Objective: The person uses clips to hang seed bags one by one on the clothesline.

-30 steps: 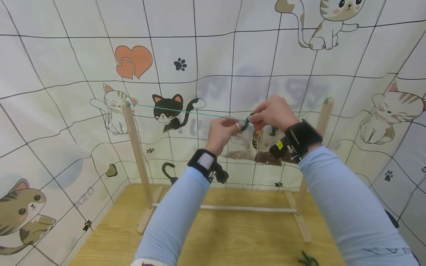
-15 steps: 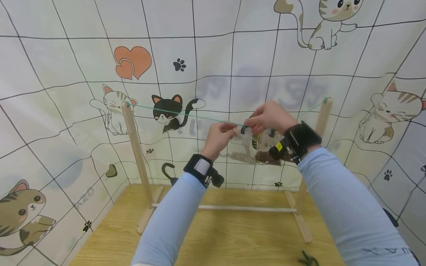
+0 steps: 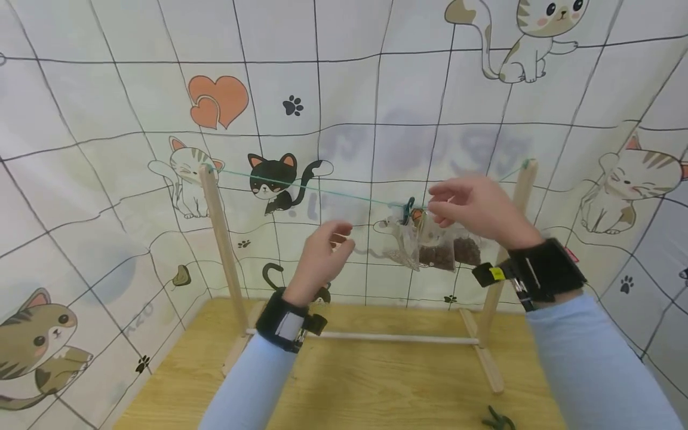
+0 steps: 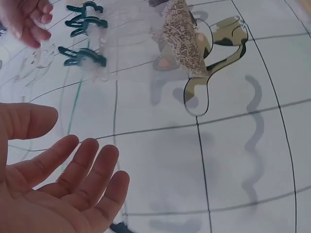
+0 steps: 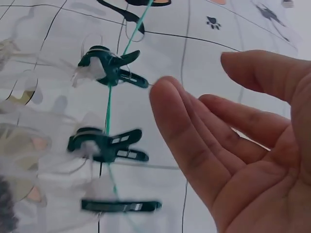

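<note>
Three clear plastic bags hang from a thin green line (image 3: 333,192), each held by a dark green clothespin. The leftmost clothespin (image 3: 408,210) grips the bag (image 3: 404,255) of beige pellets (image 4: 183,41); the other bags (image 3: 438,258) hold darker brown contents. In the right wrist view a middle clothespin (image 5: 107,144) and a third clothespin (image 5: 121,206) sit along the same line. My right hand (image 3: 478,209) is beside the clothespins, fingers apart, holding nothing. Lower and to the left, my left hand (image 3: 321,257) is spread with its palm bare, away from the bags.
Two wooden posts (image 3: 217,233) carry the line's ends, joined low down by a white rod (image 3: 387,337) above the wooden table (image 3: 376,388). Dark green clothespins (image 3: 498,419) lie near the table's front edge. A cat-printed cloth (image 3: 344,89) hangs behind and at the sides.
Both hands have let go of the leftmost bag and clothespin, which now hang from the line. The left hand moved down and left, the right hand to the right.
</note>
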Tool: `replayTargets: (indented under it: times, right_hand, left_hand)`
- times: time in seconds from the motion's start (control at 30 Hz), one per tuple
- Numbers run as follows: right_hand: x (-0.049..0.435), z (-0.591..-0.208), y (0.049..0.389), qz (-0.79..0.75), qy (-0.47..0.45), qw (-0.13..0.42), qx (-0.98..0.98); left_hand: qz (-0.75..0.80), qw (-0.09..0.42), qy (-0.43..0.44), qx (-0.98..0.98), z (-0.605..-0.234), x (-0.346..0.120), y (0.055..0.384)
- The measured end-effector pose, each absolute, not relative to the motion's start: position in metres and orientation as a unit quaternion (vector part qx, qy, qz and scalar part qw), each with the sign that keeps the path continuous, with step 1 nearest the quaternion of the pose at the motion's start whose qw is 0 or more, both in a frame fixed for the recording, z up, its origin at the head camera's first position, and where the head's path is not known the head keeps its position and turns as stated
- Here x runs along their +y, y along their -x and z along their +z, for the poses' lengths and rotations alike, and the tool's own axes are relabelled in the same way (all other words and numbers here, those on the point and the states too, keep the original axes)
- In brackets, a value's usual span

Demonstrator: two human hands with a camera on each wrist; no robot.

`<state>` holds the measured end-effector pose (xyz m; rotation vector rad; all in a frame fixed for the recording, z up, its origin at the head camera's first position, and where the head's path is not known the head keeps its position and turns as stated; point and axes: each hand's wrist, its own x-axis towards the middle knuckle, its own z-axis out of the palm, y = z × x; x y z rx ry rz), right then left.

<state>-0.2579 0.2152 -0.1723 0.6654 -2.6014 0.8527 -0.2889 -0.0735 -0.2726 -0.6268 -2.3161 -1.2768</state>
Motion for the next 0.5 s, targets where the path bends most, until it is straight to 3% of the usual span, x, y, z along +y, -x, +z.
replayTargets:
  times: [0.27, 0.5]
  right_hand:
    - [0.247, -0.265, 0.212, 0.331, -0.218, 0.367, -0.842]
    - [0.258, -0.359, 0.198, 0.312, -0.183, 0.464, -0.809]
  left_hand:
    - [-0.359, 0.346, 0.26, -0.827, -0.307, -0.098, 0.247]
    - [-0.273, 0.437, 0.259, -0.817, -0.357, -0.107, 0.226]
